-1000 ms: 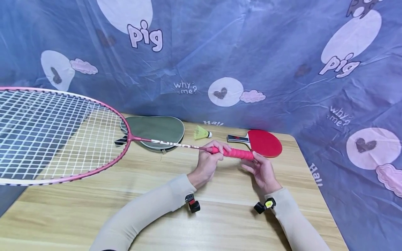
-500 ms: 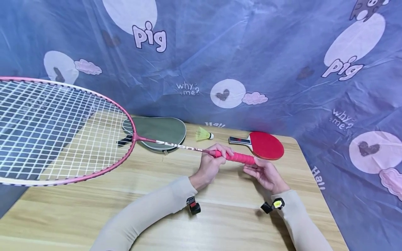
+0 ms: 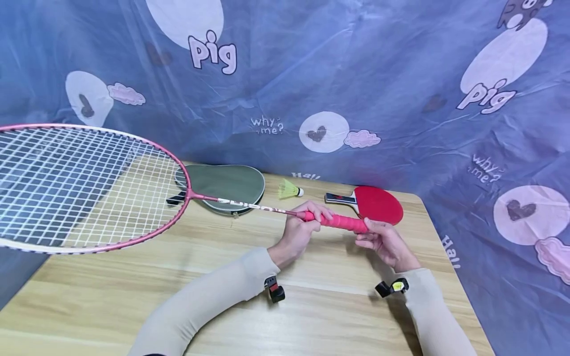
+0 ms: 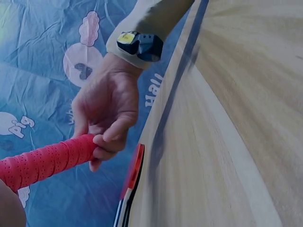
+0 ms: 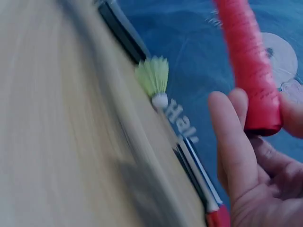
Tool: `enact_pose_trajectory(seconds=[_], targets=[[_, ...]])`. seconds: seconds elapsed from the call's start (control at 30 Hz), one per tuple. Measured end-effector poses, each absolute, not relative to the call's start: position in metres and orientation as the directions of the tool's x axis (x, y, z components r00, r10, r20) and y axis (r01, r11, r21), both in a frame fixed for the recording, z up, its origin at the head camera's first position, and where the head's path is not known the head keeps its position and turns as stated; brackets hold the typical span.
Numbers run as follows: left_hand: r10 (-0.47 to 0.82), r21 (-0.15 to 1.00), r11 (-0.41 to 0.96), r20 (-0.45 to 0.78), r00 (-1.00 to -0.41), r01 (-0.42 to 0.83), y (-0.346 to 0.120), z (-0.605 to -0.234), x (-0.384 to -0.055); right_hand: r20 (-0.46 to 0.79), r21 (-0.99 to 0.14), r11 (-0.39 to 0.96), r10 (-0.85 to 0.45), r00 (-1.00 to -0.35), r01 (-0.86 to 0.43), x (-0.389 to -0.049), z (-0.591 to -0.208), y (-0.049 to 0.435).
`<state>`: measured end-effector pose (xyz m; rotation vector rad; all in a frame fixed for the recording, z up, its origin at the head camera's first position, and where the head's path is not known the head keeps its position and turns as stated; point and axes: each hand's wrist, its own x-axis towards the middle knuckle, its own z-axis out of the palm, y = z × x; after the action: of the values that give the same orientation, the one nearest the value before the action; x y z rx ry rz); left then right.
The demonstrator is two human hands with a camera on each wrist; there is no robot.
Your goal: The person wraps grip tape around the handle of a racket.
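Note:
A badminton racket (image 3: 188,194) is held above the table, its strung head at the far left of the head view and cut off by the frame edge. My left hand (image 3: 297,231) grips the upper end of its pink wrapped handle (image 3: 345,223), near the shaft. At the butt end, my right hand (image 3: 388,243) pinches the handle between thumb and fingers. The right wrist view shows the dark butt cap (image 5: 262,130) between that thumb and the fingers (image 5: 227,137). In the left wrist view, the right hand (image 4: 111,101) is at the end of the handle.
Along the table's (image 3: 222,306) back edge lie a green paddle case (image 3: 229,185), a yellow shuttlecock (image 3: 289,189) and a red table tennis paddle (image 3: 378,205). A black handle (image 3: 176,199) shows beside the case. A blue printed cloth (image 3: 267,74) hangs behind.
The racket head first tips up, then comes back down. My right hand shifts slightly right and stays at the butt end. My left hand keeps its hold.

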<state>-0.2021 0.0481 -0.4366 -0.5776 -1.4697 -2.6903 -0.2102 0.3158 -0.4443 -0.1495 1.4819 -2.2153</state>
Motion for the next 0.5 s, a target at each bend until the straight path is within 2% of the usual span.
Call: enact_pose_trajectory(seconds=[0.2,0.4,0.5], targets=[[0.154,0.838,-0.528,0.254,-0.955,0.137,0.046,-0.438,-0.200,-0.166,-0.851,-0.420,-0.351,-0.921,0.314,-0.200,-0.453,0.304],[0.164,0.911,-0.413,0.097,-0.982,0.021,0.041,-0.437,-0.193,-0.156,-0.876,-0.430,-0.178,-0.972,0.219,-0.193,-0.451,0.297],[0.119,0.929,-0.368,0.003,-0.993,-0.041,0.041,-0.439,-0.190,-0.144,-0.891,-0.413,-0.140,-0.980,0.190,-0.189,-0.450,0.296]])
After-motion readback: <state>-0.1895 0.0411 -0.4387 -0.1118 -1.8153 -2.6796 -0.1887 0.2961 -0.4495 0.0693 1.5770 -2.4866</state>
